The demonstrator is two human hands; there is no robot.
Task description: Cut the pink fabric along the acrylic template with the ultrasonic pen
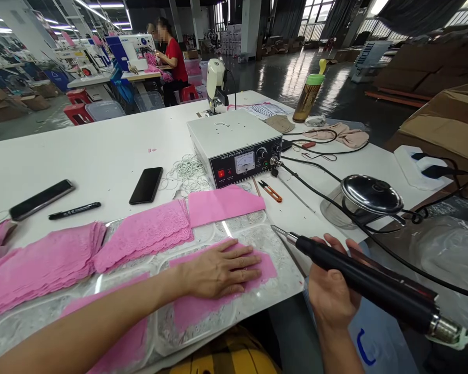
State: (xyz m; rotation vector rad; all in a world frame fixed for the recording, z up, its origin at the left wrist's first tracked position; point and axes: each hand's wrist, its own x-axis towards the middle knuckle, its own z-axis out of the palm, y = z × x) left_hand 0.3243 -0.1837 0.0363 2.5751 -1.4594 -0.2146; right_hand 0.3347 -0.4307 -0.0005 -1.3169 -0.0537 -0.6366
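My left hand lies flat, fingers stretched out, on a pink fabric piece. Under that piece is a clear plastic template with shaped outlines. In my right hand is a black ultrasonic cutter handpiece, its metal tip pointing left, just right of the fabric and apart from it. Beyond my left hand lie a plain pink fabric piece and a stack of pink lace pieces. Another pink stack sits farther left.
A control box with a dial stands behind the fabric, a cable running from it. Orange thread snips, a phone, a marker, a lidded pot and a bottle are around. A person in red sits at a sewing machine.
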